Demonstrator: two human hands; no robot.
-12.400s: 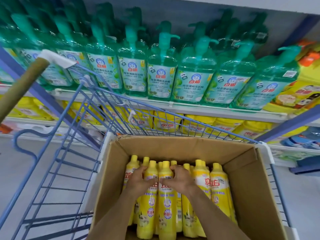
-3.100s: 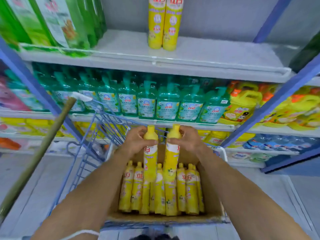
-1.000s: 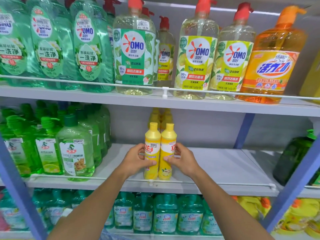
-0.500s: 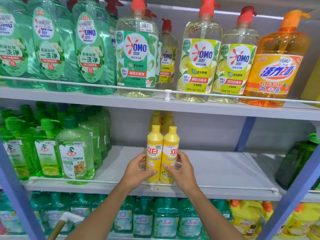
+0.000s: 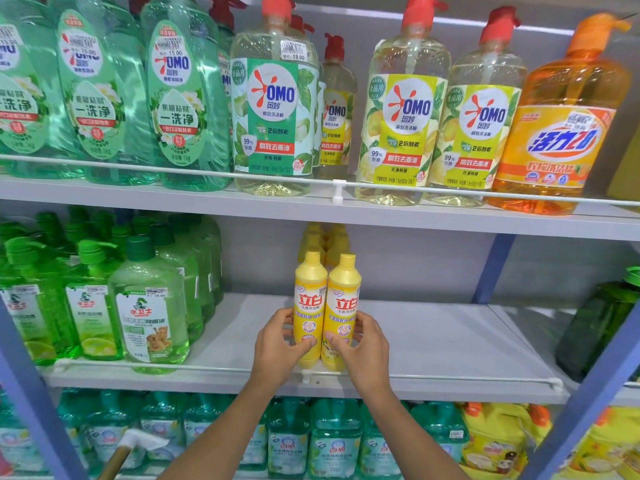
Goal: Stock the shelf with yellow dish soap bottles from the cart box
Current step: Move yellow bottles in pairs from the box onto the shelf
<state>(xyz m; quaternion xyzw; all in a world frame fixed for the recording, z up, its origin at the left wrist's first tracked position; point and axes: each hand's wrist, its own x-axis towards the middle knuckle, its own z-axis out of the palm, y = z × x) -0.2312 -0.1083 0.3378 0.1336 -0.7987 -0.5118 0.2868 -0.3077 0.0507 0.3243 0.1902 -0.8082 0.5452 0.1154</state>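
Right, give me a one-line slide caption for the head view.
Left hand grips left yellow dish soap bottle, right hand grips right yellow dish soap bottle, both upright at middle shelf front.

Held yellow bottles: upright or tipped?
Upright. Both yellow bottles stand caps up, side by side, at the shelf front; left hand and right hand each grip one.

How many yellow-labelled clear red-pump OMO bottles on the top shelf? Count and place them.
3. The front left bottle and front right bottle stand together beside the orange pump bottle; the third bottle sits further back, left. More may hide behind.
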